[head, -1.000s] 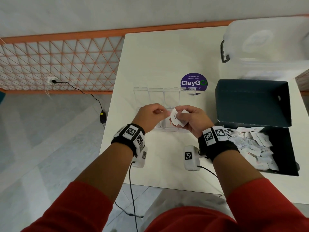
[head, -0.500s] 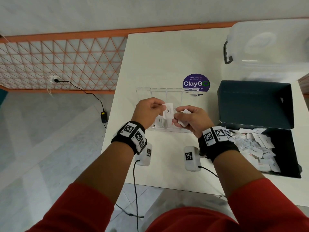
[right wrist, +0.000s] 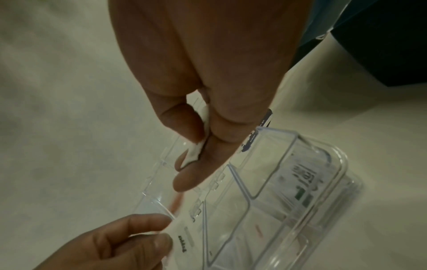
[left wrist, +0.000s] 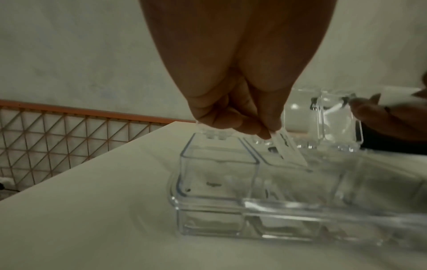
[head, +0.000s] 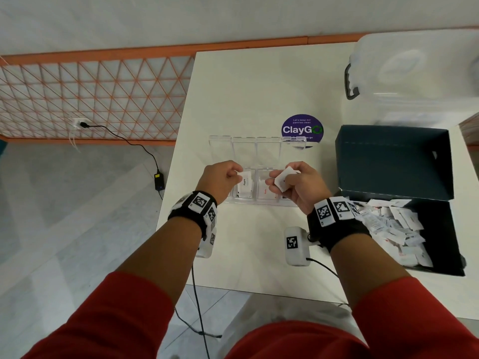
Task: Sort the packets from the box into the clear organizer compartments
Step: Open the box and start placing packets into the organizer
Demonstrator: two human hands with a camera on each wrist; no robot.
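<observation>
Wrist views show each grip pinching a packet: left hand [left wrist: 233,109] over organizer [left wrist: 231,201], right hand [right wrist: 208,91].

Organizer [head: 255,174] compartments open from above, lids flipped back at 12 o'clock. Left hand [head: 220,178] and right hand [head: 298,186] crowd its near row. Dark box [head: 394,161] walls off 3 o'clock; storage bin [head: 414,73] blocks 1 o'clock. Bare table [head: 246,86] at 12.

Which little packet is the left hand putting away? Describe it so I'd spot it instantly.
Start at the white table and find the clear organizer in front of the purple sticker. The left hand pinches one white packet over a near compartment. Its black lettering sets it apart from the red-lettered packet lying one compartment to the right.
</observation>
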